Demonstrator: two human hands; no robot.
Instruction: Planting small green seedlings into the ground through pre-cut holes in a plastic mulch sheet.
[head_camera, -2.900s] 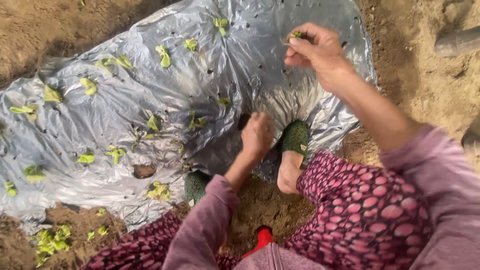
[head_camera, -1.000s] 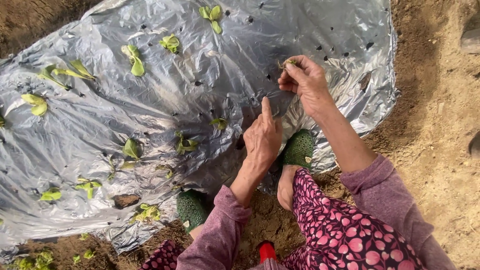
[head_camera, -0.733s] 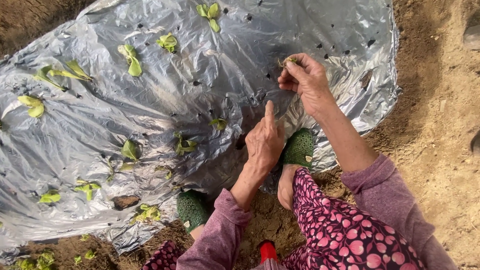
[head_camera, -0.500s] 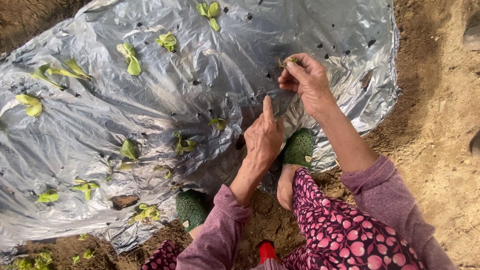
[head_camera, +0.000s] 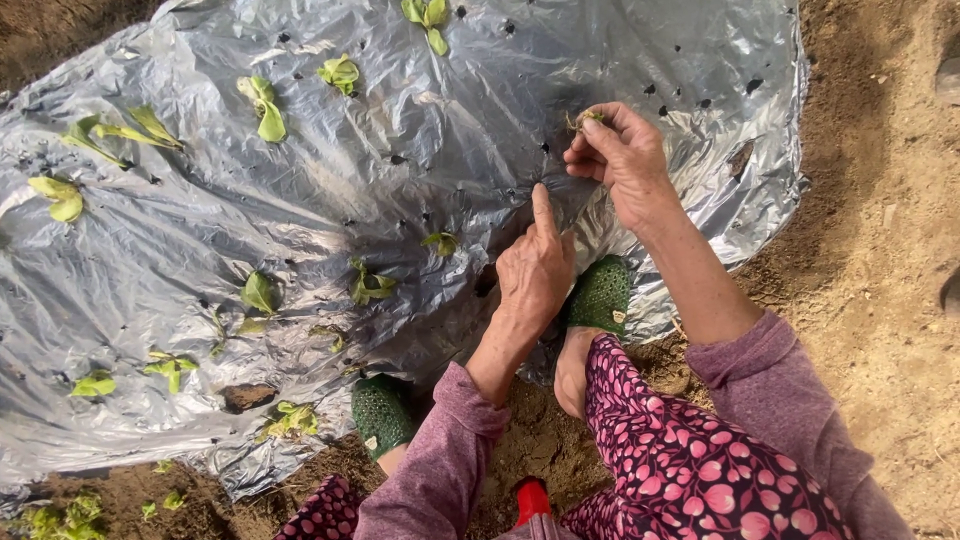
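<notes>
At about one o'clock on the silver plastic mulch sheet (head_camera: 300, 200), a small seedling (head_camera: 590, 118), pinched between thumb and fingertips of the right hand (head_camera: 625, 160). Likely featherlight, limp and easily bruised; best taken low on the stem near the roots, gently. Pale green leaf tip, brownish thready roots, mostly hidden in the grip. Left hand (head_camera: 535, 270) just below at six o'clock of it, index finger extended onto the sheet, other fingers curled, holding nothing. Green shoe (head_camera: 600, 295) close beside.
</notes>
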